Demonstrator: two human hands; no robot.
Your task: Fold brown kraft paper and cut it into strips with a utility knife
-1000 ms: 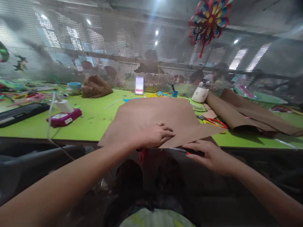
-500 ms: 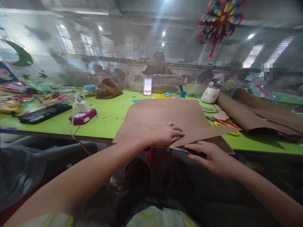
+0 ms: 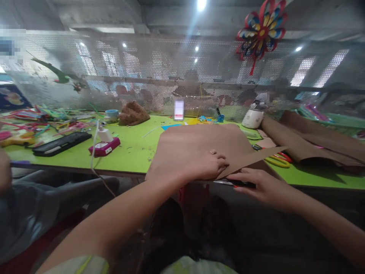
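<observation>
A large sheet of brown kraft paper point(image 3: 199, 142) lies over the front edge of the table, with a loose flap point(image 3: 256, 158) rising toward the right. My left hand point(image 3: 211, 165), with a ring on one finger, rests palm down on the paper, its fingers slightly bent. Just to its right, my right hand point(image 3: 258, 182) is closed around a utility knife point(image 3: 245, 184) with a dark, partly orange-red handle. The thin metal blade points left, along the lower edge of the paper beneath the flap; its tip is partly hidden.
Scissors point(image 3: 278, 160) with red and yellow handles, rolled brown paper point(image 3: 302, 140) and a white bottle point(image 3: 253, 116) lie or stand at right. A phone point(image 3: 179, 110) stands at the back. Left are a purple power strip point(image 3: 104, 147), a black case point(image 3: 61, 144) and another person's arm point(image 3: 4, 171).
The camera view has shifted slightly. My right hand and the knife remain at the paper's front edge, beside my left hand. Another person's arm has appeared at the left.
</observation>
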